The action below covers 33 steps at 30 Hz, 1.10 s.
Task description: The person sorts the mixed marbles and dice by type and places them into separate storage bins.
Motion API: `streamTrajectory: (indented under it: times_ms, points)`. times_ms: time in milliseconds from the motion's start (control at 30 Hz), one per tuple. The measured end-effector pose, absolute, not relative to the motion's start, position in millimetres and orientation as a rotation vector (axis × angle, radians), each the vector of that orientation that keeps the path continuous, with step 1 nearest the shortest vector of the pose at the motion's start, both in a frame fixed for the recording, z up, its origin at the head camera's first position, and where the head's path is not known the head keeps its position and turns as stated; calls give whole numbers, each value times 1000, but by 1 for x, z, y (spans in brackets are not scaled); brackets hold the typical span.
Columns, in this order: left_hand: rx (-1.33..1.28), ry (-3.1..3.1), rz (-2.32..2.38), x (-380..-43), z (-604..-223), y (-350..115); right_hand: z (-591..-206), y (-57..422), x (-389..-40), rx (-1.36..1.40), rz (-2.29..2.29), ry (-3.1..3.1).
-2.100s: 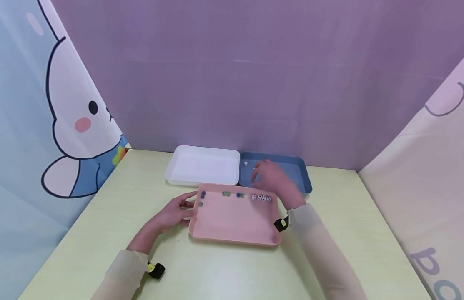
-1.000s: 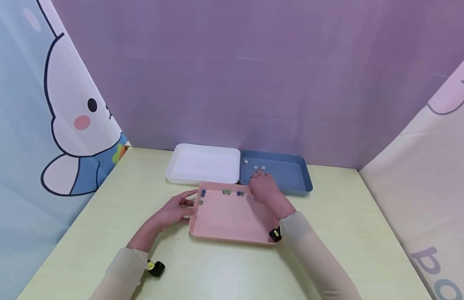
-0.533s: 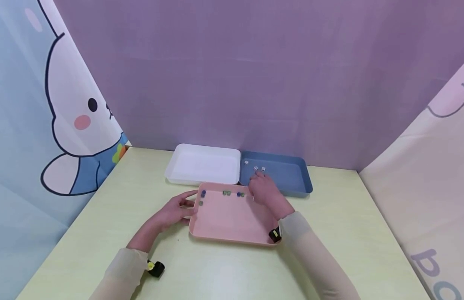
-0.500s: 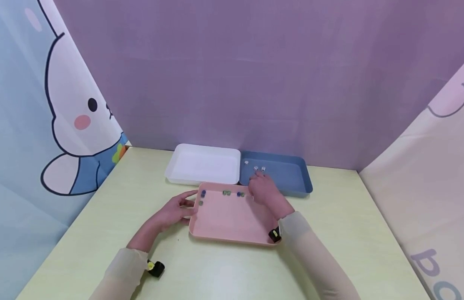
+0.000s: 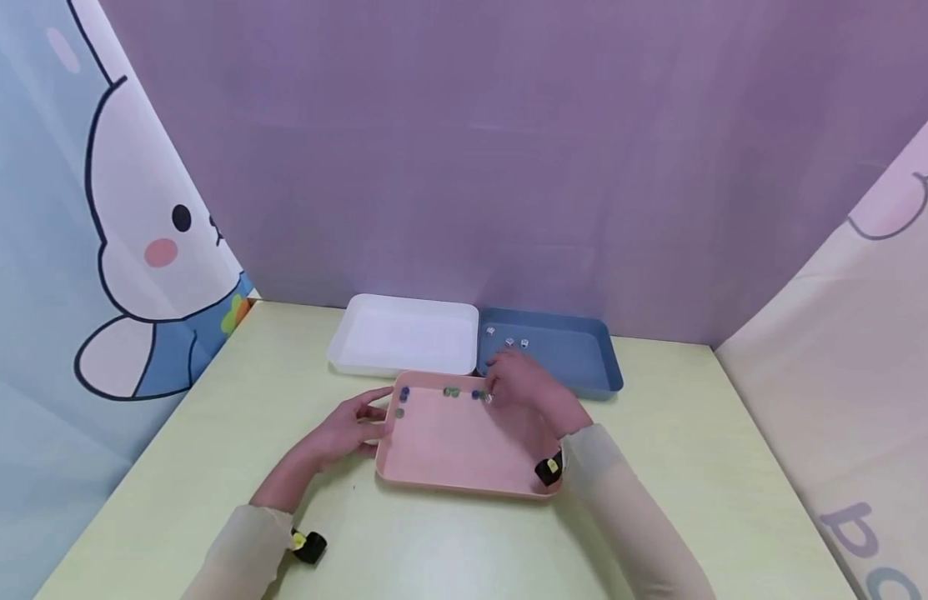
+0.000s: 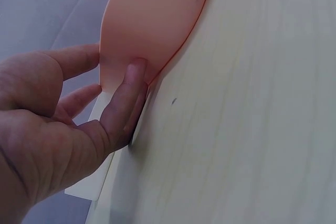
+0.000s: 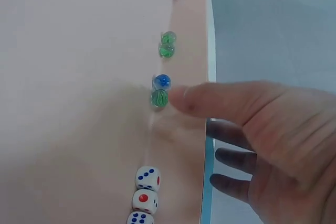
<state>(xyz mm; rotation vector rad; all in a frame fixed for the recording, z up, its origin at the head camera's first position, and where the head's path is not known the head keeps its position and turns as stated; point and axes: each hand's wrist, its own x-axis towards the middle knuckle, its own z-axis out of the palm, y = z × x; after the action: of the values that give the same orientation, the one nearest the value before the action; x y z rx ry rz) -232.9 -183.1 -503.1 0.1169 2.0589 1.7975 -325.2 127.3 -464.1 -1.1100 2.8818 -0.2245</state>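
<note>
In the head view my left hand (image 5: 347,433) touches the left wall of a pink tray (image 5: 464,485). The left wrist view shows its fingers resting against the outside of that wall. My right hand (image 5: 529,385) reaches over the tray's far rim. In the right wrist view its thumb tip lies beside a green marble (image 7: 159,98), with a blue marble (image 7: 162,82) touching that marble. The index fingertip is hidden there; the other fingers hang beyond the rim. A row of white dice (image 7: 147,178) sits along the same edge, mostly covered by my right hand in the head view.
Behind the pink tray stand a white tray (image 5: 336,362) and a blue tray (image 5: 576,350). Three dice (image 5: 509,342) lie in the blue one. More green marbles (image 5: 452,392) and blue marbles (image 5: 404,394) line the pink tray's far and left edges. A purple curtain (image 5: 471,208) hangs behind.
My right hand has come back from over the blue tray and shifted left along the pink tray's far edge to the marbles. A third die now shows in the blue tray. My left hand stays put.
</note>
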Motion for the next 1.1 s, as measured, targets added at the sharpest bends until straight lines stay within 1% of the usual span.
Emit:
streamTrajectory:
  times_ms: [200,400,633,1100]
  points:
    - [122,2054,1805,-237,-502,-184,-462,131,-329,-978,-589,2773]
    - [105,2060,1785,-237,-505,-183,-463,139,-333,-937,-820,2726]
    - [124,2053,1811,-239,-504,-181,-465,155,-347,-814,-1236,2691]
    - [123,2045,1834,-238,-504,-179,-471,192,-371,-524,-1642,2646]
